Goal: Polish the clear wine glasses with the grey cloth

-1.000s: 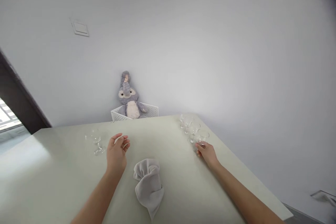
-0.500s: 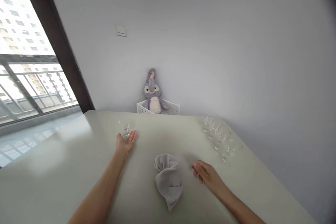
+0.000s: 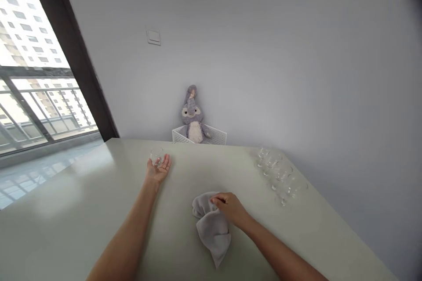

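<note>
A clear stemmed glass [image 3: 157, 154] stands at the far left part of the table. My left hand [image 3: 158, 172] reaches to it palm up, thumb and fingers apart around its lower part; the stem and foot are mostly hidden. In front of me lies a folded grey cloth [image 3: 212, 232], gathered in pleats at its far end and pointed at the near end. Over its upper right part, my right hand [image 3: 231, 207] has thumb and forefinger pinched together on the pleated fabric.
Several clear stemmed glasses [image 3: 277, 171] stand grouped on the right of the pale table [image 3: 59, 237]. Past the far edge, a plush toy [image 3: 194, 118] sits in a white perforated basket [image 3: 216, 135] against the wall. A window [image 3: 42, 109] lies to the left.
My right hand has moved left from beside the grey cloth onto its pleated end. My left hand has moved slightly farther away, closer around the glass.
</note>
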The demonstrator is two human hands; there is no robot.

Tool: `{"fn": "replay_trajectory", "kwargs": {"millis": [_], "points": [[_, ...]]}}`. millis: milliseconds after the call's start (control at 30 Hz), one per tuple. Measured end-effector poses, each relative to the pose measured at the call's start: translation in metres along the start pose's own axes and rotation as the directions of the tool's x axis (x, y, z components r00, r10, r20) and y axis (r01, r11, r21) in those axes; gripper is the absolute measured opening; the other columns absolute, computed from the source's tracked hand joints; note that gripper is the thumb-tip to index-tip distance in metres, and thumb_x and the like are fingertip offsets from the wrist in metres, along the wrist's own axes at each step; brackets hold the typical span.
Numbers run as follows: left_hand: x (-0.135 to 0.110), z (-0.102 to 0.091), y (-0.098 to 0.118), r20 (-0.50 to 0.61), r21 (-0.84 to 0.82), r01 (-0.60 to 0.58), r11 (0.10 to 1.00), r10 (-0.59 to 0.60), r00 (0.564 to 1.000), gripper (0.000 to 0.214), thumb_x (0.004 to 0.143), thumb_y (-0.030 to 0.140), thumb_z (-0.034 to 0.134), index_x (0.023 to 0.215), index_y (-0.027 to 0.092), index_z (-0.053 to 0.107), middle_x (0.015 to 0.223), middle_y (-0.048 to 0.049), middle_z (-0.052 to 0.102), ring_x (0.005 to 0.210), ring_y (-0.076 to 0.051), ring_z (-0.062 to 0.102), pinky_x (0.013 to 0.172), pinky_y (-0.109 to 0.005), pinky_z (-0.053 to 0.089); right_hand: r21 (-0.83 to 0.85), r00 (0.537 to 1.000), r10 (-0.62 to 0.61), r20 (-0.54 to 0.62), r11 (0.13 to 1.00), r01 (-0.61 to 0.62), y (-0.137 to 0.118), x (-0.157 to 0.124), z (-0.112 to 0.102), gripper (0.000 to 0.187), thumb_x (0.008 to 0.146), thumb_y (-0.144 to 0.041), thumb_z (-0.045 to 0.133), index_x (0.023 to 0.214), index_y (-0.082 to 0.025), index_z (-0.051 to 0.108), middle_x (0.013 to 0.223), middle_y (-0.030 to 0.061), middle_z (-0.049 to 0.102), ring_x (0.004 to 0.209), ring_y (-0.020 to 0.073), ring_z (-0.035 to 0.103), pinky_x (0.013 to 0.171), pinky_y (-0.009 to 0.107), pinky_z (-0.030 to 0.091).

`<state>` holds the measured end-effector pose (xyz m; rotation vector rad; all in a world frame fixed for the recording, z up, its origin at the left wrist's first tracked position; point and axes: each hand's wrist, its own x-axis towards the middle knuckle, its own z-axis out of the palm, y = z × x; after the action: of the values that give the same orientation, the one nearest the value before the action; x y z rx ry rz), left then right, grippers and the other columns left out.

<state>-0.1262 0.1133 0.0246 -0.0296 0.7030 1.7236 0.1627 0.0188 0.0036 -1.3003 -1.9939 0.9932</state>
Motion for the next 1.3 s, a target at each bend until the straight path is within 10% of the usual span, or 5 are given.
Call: {"fn": "replay_trajectory", "kwargs": {"millis": [167,433,733,1033,1300], "points": [[-0.029,0.030,-0.017,0.075,0.036,0.044,0.998,-0.046,0.996,0.020,0.084,0.035,0.046,0.081,0.015,0.044,0.104,-0.0196,0.057,0.095,-0.024,0.061,0.063,-0.030,0.055,0.025,0.916,-0.219,-0.337,0.970,0.242,-0.033,0.011,-0.028,0.029,0.079,-0.018,0.043,0.097,-0.021,0.065,0.088,0.0035,0.064,0.077,0.0154,0.057,0.070,0.027,0.043],[-0.112,0.066,-0.059,0.499,0.215,-0.311,0.926,0.169,0.850,0.027,0.078,0.035,0.057,0.099,0.021,0.048,0.103,-0.0076,0.061,0.098,-0.021,0.060,0.082,-0.034,0.048,-0.493,0.483,-0.606,-0.632,0.795,0.353,-0.084,0.000,-0.067,0.038,0.082,-0.011,0.039,0.115,-0.024,0.055,0.069,0.0043,0.051,0.077,0.0214,0.046,0.065,0.035,0.042],[-0.151,0.062,-0.084,0.575,0.285,-0.210,0.935,0.008,0.818,0.027,0.081,0.040,0.052,0.102,0.025,0.045,0.104,-0.0038,0.061,0.087,-0.018,0.062,0.077,-0.034,0.049,0.160,0.829,-0.353,-0.433,0.875,0.457,-0.103,-0.004,-0.025,0.054,0.084,-0.024,0.047,0.130,-0.022,0.020,0.091,0.0061,0.059,0.079,0.0184,0.055,0.065,0.031,0.045],[-0.167,0.063,-0.090,0.595,0.271,-0.342,0.900,0.123,0.794,0.028,0.078,0.042,0.055,0.100,0.028,0.044,0.111,-0.0026,0.059,0.094,-0.019,0.060,0.080,-0.035,0.048,0.838,0.897,-0.030,-0.440,0.344,0.423,-0.108,0.000,-0.030,0.019,0.085,-0.032,0.045,0.069,-0.020,0.048,0.066,-0.0003,0.051,0.062,0.0121,0.051,0.056,0.024,0.043],[-0.174,0.061,-0.079,0.626,0.368,-0.378,0.850,0.074,0.776,0.035,0.077,0.044,0.055,0.105,0.028,0.043,0.097,-0.0026,0.062,0.073,-0.017,0.062,0.062,-0.029,0.049,0.295,0.869,-0.422,-0.260,0.822,0.487,-0.114,-0.014,-0.047,0.043,0.079,-0.028,0.055,0.121,-0.024,0.048,0.101,0.0050,0.058,0.082,0.0166,0.055,0.072,0.030,0.047]]}}
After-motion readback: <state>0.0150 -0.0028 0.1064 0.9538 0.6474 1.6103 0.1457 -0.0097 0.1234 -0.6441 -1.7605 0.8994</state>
